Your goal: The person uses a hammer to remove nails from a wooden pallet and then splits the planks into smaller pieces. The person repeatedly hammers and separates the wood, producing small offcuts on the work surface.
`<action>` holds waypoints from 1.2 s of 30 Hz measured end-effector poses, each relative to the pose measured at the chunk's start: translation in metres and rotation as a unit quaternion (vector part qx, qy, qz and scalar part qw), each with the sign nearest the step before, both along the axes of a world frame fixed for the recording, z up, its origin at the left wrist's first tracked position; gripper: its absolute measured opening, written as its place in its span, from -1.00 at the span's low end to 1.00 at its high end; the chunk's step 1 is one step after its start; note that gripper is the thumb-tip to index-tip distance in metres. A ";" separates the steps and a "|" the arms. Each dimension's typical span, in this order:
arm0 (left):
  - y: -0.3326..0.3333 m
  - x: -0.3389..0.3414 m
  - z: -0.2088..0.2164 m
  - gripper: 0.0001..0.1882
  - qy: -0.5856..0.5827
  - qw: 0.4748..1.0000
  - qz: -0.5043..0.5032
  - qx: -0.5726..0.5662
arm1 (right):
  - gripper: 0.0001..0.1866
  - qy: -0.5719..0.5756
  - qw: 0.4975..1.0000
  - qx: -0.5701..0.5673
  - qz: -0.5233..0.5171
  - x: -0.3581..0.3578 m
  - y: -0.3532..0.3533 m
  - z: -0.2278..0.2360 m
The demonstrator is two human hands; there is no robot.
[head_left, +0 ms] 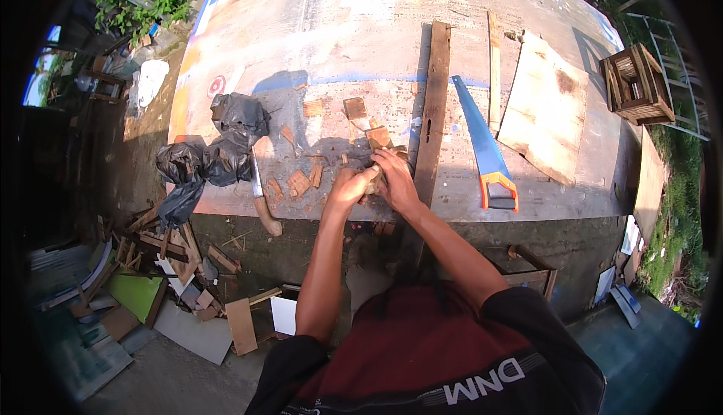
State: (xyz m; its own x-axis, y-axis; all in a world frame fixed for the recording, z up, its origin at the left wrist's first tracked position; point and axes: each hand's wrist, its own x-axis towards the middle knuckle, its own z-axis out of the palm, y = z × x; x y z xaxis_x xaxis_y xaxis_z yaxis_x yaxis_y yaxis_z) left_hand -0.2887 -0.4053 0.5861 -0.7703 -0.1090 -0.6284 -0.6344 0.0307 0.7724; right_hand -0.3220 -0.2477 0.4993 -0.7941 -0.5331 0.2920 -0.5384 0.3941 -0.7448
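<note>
At the bottom of the frame my dark red and black shirt (444,340) comes first, and my forearms reach up from it to the centre, where my left hand (349,189) and right hand (397,178) meet over the near edge of the table (279,46). Both are curled closed around a small brownish piece (372,187); my fingers hide most of it, so I cannot tell its exact shape. Down at lower left, a heap of offcuts with a green panel (135,294) lies on the ground. Left of my hands, a knife (257,186) rests with its wooden handle jutting past the table edge, beside black plastic bags (239,117). Between it and my hands lie small wood chunks (299,183), and a little farther up sits a square block (354,108). I judge the work partway: several bits are already split or cut small, while the long dark plank (434,106), right of centre, looks largely whole. The blue handsaw (479,132) lies apart from my grip, then come a narrow strip (494,68) and a pale board (548,106), with a slatted crate (636,87) at upper right.
</note>
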 end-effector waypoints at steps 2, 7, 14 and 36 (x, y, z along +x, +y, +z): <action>0.006 -0.010 0.007 -0.45 -0.040 0.999 -0.005 0.032 | -0.39 -0.235 0.966 -0.082 -0.062 -0.013 -0.011 -0.054; 0.022 0.002 0.018 -0.54 0.038 0.981 0.176 0.076 | -0.59 -0.186 0.927 -0.233 -0.227 -0.037 -0.004 0.026; 0.134 0.015 -0.092 -0.27 0.200 0.925 0.030 -0.322 | -0.54 -0.321 0.842 -0.313 -0.301 -0.178 0.054 0.059; 0.182 0.007 -0.128 -0.09 0.140 0.854 -0.134 -0.483 | -0.55 -0.249 0.911 -0.165 -0.284 -0.346 0.031 -0.008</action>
State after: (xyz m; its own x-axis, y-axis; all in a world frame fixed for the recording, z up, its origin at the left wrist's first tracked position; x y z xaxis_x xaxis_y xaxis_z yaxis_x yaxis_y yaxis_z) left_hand -0.2822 -0.2229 0.4585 -0.9541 -0.2684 -0.1325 -0.2993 0.8547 0.4241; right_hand -0.6679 -0.2167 0.4910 -0.9923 0.0569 -0.1097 0.1195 0.2147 -0.9694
